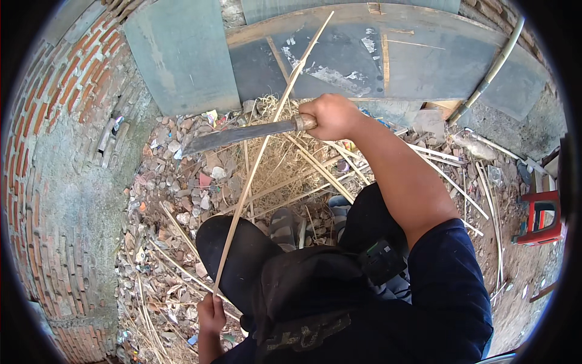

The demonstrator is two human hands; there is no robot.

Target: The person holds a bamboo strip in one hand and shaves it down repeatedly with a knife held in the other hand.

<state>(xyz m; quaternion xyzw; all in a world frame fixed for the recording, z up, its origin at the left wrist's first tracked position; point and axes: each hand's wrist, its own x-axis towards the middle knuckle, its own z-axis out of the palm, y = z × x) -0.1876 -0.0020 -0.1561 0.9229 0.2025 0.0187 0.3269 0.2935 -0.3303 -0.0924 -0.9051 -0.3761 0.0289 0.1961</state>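
My right hand point(331, 116) is wrapped round the short wooden handle of a machete point(233, 137), its broad grey blade pointing left. Low on the left, my left hand point(211, 314) pinches the near end of a long, thin bamboo strip point(244, 197). From there the strip slants up and to the right past my knee, its far end in front of the wall panels. Blade and strip cross just left of the handle; whether the edge bites into the strip I cannot tell. Curly pale shavings point(273, 167) lie on the ground below the blade.
Loose bamboo strips point(321, 168) lie across rubble point(206, 167) around my sandalled feet point(282, 227). A brick wall point(54, 200) rises at left, grey-green panels point(182, 57) stand ahead, and a pole point(490, 73) leans at far right. A red plastic object point(539, 218) is at right.
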